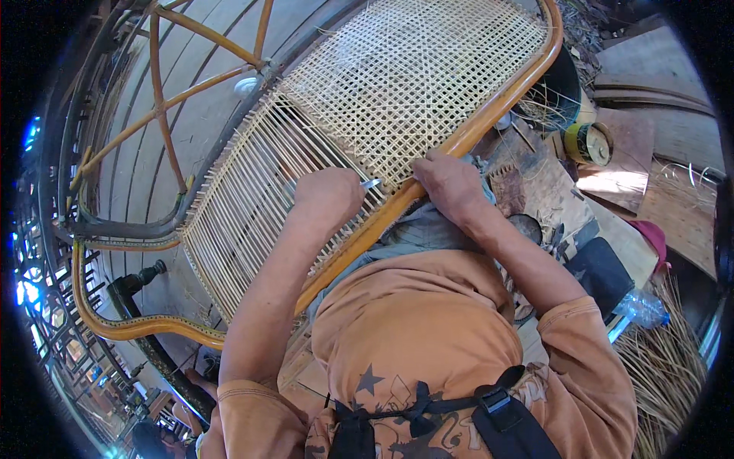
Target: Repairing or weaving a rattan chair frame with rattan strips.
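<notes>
A wooden chair frame (482, 131) with woven cane lies across in front of me. Its far part carries a finished open-weave cane panel (413, 61), while the nearer left part holds parallel cane strands (252, 180). My left hand (329, 195) is a fist over these strands, closed round a slim tool with a pale, shiny tip (371, 184). That tip points at the corner where the weave meets the rail. Just right of it, my right hand (451, 183) is closed at the rail's edge. Whatever its fingers pinch is hidden.
Another cane-and-pole frame (160, 107) stands at the left. To the right are a yellow tin (589, 144), a dark bucket (554, 92), a black flat piece (600, 268), a plastic bottle (642, 307) and a heap of loose cane strips (657, 359).
</notes>
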A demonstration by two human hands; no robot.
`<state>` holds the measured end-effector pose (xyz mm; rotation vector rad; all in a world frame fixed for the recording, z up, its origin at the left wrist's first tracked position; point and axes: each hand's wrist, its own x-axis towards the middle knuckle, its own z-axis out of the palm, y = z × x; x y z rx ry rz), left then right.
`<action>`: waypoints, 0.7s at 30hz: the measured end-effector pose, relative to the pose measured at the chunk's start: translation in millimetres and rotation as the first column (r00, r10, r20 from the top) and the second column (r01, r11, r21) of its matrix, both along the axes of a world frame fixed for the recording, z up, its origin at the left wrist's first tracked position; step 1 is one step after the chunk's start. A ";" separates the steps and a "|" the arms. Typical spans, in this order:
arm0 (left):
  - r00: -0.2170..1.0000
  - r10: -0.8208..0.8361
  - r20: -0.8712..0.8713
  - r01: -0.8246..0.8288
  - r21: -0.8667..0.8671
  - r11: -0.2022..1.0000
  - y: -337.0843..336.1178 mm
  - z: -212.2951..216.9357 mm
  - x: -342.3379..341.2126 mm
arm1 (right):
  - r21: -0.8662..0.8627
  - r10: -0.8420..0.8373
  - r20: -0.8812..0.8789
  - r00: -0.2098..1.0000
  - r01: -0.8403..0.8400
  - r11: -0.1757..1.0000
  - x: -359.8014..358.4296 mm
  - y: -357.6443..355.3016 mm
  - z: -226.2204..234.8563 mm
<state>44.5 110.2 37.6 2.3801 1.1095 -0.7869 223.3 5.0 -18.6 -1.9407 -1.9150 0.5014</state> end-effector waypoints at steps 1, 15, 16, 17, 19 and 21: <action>1.000 -0.001 0.000 0.001 -0.008 1.000 -0.3 0.6 0.9 | -0.008 -0.001 0.000 1.000 0.001 1.000 0.0 1.1 -1.6; 0.999 0.000 0.041 -0.001 0.034 0.999 1.3 0.0 -2.1 | -0.085 0.046 -0.003 0.999 -0.046 0.995 0.6 5.5 2.2; 0.999 -0.003 0.036 0.002 0.040 0.999 1.4 0.6 -2.9 | -0.083 0.045 -0.005 0.999 -0.046 0.995 0.9 6.4 3.7; 0.999 -0.003 0.034 0.002 0.042 0.999 0.8 1.3 -4.0 | -0.108 0.053 -0.009 0.999 -0.054 0.993 1.9 7.5 6.8; 0.997 -0.034 0.069 0.030 0.048 0.998 -0.6 2.4 -5.8 | -0.129 0.061 -0.015 0.998 -0.063 0.990 5.0 8.3 5.5; 0.999 -0.028 0.043 0.026 0.042 0.999 -2.9 2.8 -3.8 | -0.068 0.122 -0.036 0.992 -0.125 0.990 10.3 7.7 -1.9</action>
